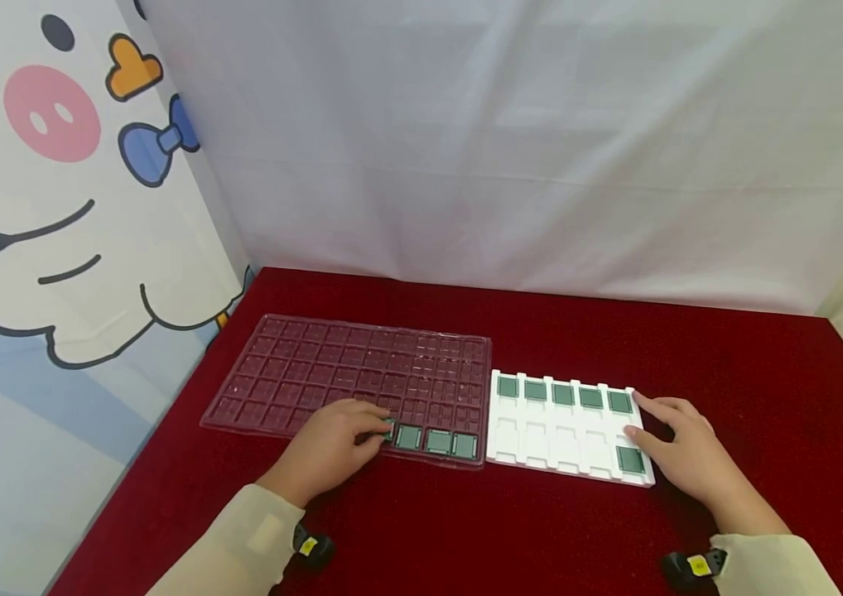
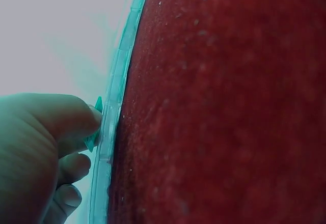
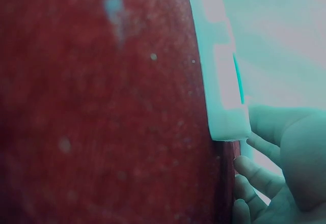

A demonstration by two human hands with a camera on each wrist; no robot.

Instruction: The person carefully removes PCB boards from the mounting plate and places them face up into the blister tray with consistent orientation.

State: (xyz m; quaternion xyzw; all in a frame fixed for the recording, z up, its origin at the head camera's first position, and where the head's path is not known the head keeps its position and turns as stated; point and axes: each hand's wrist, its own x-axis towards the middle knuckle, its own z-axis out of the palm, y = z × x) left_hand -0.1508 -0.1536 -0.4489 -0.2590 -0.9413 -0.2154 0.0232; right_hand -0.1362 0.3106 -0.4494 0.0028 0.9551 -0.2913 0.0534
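A clear plastic tray with many pockets (image 1: 362, 358) lies on the red cloth, several square green circuit chips (image 1: 408, 437) in the right part of its front row. My left hand (image 1: 335, 443) pinches one green chip (image 2: 99, 102) between thumb and forefinger at that row; in the left wrist view the chip stands tilted by the tray's edge. To the right lies a white tray (image 1: 551, 434), its far row filled with green chips and one more chip (image 1: 629, 459) at the near right corner. My right hand (image 1: 686, 451) rests thumb and forefinger against the white tray's right end.
Red cloth (image 1: 466, 530) covers the table. A white curtain (image 1: 526, 149) hangs behind it, and a cartoon-printed panel (image 1: 93, 273) stands along the left side. The two trays lie nearly edge to edge.
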